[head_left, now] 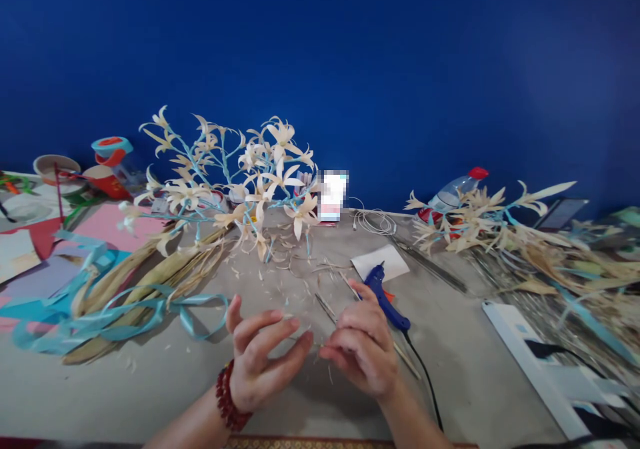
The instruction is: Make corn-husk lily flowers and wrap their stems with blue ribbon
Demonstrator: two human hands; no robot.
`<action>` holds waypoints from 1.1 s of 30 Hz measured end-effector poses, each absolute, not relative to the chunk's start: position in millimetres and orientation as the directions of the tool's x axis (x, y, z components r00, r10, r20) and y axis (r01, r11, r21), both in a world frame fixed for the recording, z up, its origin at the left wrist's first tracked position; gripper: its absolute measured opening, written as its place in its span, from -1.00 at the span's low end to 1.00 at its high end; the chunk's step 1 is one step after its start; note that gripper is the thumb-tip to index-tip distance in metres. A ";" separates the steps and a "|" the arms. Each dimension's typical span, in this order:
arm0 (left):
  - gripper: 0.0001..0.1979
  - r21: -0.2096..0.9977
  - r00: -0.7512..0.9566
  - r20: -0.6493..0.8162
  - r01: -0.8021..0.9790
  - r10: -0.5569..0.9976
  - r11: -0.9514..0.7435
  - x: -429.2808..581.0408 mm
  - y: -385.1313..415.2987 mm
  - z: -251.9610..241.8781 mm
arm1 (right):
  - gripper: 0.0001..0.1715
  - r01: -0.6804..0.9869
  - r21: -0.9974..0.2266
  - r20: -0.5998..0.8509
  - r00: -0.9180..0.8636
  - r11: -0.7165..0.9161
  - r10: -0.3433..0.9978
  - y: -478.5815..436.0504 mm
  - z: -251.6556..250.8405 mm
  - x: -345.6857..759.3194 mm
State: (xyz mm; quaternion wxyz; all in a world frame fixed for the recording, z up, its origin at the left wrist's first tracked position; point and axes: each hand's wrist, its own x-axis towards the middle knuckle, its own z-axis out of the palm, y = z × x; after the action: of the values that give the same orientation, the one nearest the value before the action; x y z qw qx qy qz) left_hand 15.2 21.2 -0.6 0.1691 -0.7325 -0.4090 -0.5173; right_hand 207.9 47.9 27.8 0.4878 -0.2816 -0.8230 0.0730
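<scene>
My left hand [265,355], with a red bead bracelet [227,399] at the wrist, hovers above the table, its fingers curved and apart. A thin pale strip, blurred, shows by its fingertips. Close beside it on the right, my right hand [363,345] is closed in a pinch around something tiny and pale that I cannot make out. Behind the right hand lie thin pointed sticks or blades [326,307], partly hidden. A blue glue gun [387,299] rests just beyond the right hand, its nozzle over a white paper [395,262].
Cream artificial flowers [283,182] on blue-wrapped stems stand behind. At left are dried husks [150,275], blue ribbon [200,309] and coloured paper [115,225]. A power strip [525,362], more flowers [480,222] and a bottle [455,192] are at right. Scissors-like metal [435,269] lies nearby.
</scene>
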 end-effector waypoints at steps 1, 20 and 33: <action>-0.69 0.193 0.138 0.879 0.772 0.457 -0.606 14.2 21.8 -0.5 | -0.90 0.386 -0.436 0.734 -0.370 0.813 0.569 49.4 27.5 207.2; -0.86 0.675 0.124 0.421 0.619 0.899 -0.401 20.3 46.9 -7.7 | -0.74 0.342 -0.883 0.250 -0.236 0.321 0.939 79.8 -10.2 191.8; -0.89 0.886 0.070 0.272 0.372 0.960 -0.278 21.5 52.9 -16.7 | -0.79 0.190 -0.944 0.215 -0.263 0.269 0.941 80.3 -11.7 190.0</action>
State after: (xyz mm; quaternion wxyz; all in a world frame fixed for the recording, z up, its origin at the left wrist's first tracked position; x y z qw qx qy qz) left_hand 21.5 52.9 -16.7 -0.3223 -0.6565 -0.5072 -0.4559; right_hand 190.0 80.3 -11.7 0.4349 -0.4237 -0.6673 0.4314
